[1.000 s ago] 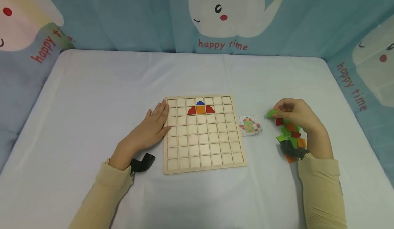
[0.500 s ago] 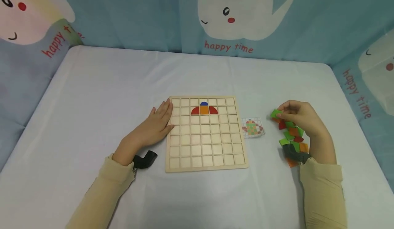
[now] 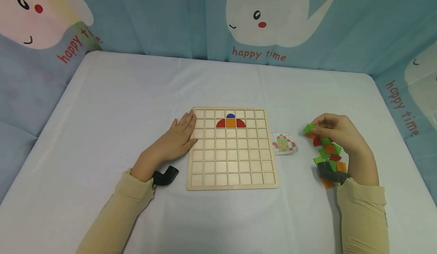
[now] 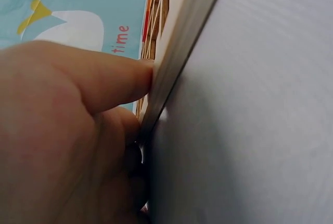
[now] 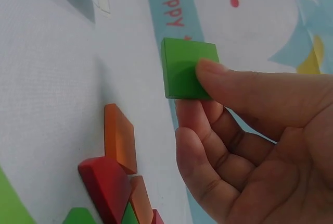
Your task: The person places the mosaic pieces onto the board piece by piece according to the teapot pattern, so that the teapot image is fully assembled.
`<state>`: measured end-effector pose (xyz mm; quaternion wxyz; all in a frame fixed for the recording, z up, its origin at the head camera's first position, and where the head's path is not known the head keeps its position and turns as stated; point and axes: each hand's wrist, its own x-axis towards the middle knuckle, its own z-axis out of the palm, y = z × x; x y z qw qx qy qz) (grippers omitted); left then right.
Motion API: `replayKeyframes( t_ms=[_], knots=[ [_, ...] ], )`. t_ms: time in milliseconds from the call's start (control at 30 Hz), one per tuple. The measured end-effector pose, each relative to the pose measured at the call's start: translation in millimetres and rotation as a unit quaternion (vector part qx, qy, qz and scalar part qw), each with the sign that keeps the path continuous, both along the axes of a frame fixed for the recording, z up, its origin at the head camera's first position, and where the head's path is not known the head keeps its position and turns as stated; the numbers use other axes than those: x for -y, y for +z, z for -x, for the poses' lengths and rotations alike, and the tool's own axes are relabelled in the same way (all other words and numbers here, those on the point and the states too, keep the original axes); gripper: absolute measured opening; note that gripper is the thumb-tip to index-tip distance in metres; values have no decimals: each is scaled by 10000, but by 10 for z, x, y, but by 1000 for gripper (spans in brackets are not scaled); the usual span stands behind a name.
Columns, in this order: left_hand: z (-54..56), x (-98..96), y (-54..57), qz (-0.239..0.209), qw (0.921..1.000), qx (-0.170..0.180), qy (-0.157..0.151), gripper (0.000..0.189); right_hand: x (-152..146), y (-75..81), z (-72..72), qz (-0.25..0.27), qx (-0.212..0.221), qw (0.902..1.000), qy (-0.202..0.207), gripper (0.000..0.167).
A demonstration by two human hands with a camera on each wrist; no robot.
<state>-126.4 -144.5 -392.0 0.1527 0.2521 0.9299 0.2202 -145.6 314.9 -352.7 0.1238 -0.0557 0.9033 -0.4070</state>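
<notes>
The green tile — likely light, stiff and smooth, best taken by opposite faces near an edge — is pinched in the right hand above the loose pieces; the left hand, fingers straight, touches the left edge of the grid board.

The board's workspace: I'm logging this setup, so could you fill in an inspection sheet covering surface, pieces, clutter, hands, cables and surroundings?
Surface: white cloth, lightly creased.
Job's things: board bearing a blue piece, an orange square and two red pieces; pattern card beside its right edge.
Clutter: loose pieces to the card's right, some overlapping.
Hands: left hand rests against the board's left edge; right hand pinches a green square.
Cables: nothing seen.
Surroundings: blue printed curtain behind and at both sides; a black device at each wrist.
</notes>
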Motion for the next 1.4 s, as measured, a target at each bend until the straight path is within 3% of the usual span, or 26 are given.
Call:
replayKeyframes(
  t_ms=[467,900,1067,1400],
  knots=[
    [2,-6,-25,96,9999,-25,58,69,-12,35,10,-16,-48,10000,1,19],
    [-27,-11,-19,116,9999,-104,53,68,13,58,-17,89,143,9992,-363,25],
    [-13,-21,-29,136,9999,-90,3,68,52,35,-52,57,-78,9992,-378,24],
    [-17,-59,-9,661,9974,-281,71,68,280,104,-39,-162,-321,9988,-345,23]
  ],
)
